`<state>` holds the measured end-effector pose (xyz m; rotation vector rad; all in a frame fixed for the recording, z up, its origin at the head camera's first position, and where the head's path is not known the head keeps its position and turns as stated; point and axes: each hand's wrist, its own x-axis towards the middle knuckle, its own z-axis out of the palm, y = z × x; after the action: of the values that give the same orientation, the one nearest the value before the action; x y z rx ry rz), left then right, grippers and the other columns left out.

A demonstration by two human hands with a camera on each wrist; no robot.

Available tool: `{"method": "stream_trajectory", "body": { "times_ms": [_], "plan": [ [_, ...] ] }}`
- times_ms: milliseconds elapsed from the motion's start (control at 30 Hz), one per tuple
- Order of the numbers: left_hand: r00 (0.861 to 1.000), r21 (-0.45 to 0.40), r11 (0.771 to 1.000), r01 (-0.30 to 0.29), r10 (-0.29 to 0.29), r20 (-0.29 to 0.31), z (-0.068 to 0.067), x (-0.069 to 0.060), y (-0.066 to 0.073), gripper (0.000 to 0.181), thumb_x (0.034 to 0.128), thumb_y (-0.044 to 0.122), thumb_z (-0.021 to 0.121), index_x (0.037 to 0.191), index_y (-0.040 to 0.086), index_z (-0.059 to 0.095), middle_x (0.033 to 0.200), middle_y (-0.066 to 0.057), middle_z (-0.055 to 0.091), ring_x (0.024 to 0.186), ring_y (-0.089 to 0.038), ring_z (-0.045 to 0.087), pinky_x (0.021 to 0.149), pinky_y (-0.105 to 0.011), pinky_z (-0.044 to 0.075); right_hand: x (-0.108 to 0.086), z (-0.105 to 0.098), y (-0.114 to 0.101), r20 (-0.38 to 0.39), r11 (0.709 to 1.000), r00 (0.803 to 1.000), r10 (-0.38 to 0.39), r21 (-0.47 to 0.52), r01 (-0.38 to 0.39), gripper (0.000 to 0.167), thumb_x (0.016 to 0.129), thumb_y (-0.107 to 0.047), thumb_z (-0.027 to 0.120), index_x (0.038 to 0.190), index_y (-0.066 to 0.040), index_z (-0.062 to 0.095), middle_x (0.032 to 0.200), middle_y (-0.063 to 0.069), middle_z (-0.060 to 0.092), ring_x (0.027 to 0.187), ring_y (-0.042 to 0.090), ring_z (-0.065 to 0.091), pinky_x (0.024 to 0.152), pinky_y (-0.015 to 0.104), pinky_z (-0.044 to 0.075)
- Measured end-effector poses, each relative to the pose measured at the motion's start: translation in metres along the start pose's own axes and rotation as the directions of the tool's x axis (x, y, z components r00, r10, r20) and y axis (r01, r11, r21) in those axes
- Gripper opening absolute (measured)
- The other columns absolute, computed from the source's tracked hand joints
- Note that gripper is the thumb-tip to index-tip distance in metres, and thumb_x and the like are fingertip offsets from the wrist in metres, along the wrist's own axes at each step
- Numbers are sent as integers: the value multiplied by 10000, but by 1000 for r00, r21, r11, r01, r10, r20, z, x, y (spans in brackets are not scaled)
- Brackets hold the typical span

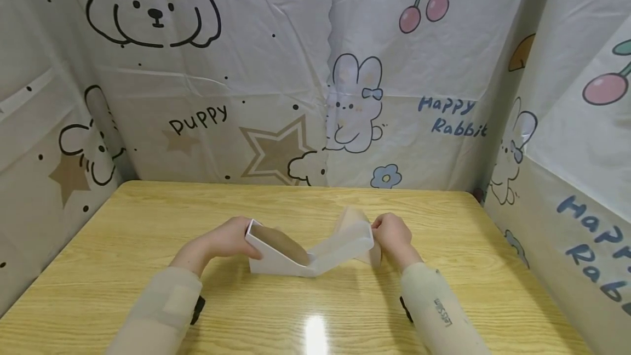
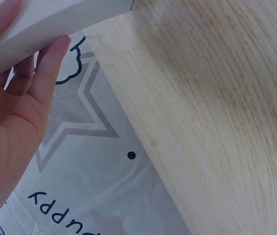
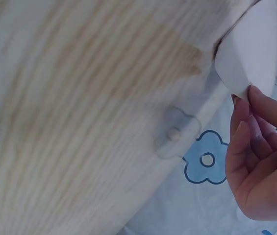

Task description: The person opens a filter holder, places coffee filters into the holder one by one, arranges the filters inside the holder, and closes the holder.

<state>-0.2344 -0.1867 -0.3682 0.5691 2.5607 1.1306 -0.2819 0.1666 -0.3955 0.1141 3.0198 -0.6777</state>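
A white cardboard box (image 1: 276,268) with a brown inside sits over the middle of the table, and its lid (image 1: 342,251) slants up to the right. My left hand (image 1: 230,241) grips the box's left end. In the left wrist view the fingers of that hand lie along the white box wall (image 2: 74,24). At the lid's far right end my right hand (image 1: 393,235) holds an edge. The right wrist view shows its thumb and fingertips pinching the corner of a white flap (image 3: 251,54). Flaps around the lid are blurred in the head view.
The wood-grain table (image 1: 162,212) spreads beneath both hands. Behind it hangs a printed curtain (image 1: 276,70) with cartoon animals, and a similar curtain (image 1: 581,141) stands along the right side. A bright reflection lies on the tabletop near the front.
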Motion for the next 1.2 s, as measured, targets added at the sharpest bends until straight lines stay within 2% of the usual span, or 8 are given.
{"method": "stream_trajectory", "body": {
  "times_ms": [433, 767, 1200],
  "plan": [
    [1000, -23, 1000, 1, -1, 10, 1, 0, -3, 378, 689, 79, 779, 1016, -18, 614, 949, -95, 671, 836, -163, 620, 741, -310, 515, 0, 5, 5, -40, 998, 998, -45, -46, 43, 163, 808, -170, 675, 685, -94, 600, 709, 33, 614, 647, 179, 537, 543, 290, 399],
    [1000, -18, 1000, 1, -1, 11, 2, -3, -3, 372, 691, 72, 776, 1017, -17, 620, 955, -97, 676, 848, -170, 624, 751, -318, 516, -2, 6, 3, -5, 993, 998, -61, -102, 60, 136, 848, -195, 656, 748, -102, 652, 774, 29, 649, 669, 168, 546, 547, 304, 413],
    [1000, 2, 1000, 0, 0, 1, 0, -1, 1, 376, 689, 77, 776, 1015, -21, 616, 951, -104, 674, 845, -175, 621, 753, -326, 514, 1, 7, 10, -97, 990, 988, -119, -91, 111, 84, 801, -115, 667, 742, -89, 613, 740, 55, 633, 658, 201, 553, 543, 307, 416]
  ]
}}
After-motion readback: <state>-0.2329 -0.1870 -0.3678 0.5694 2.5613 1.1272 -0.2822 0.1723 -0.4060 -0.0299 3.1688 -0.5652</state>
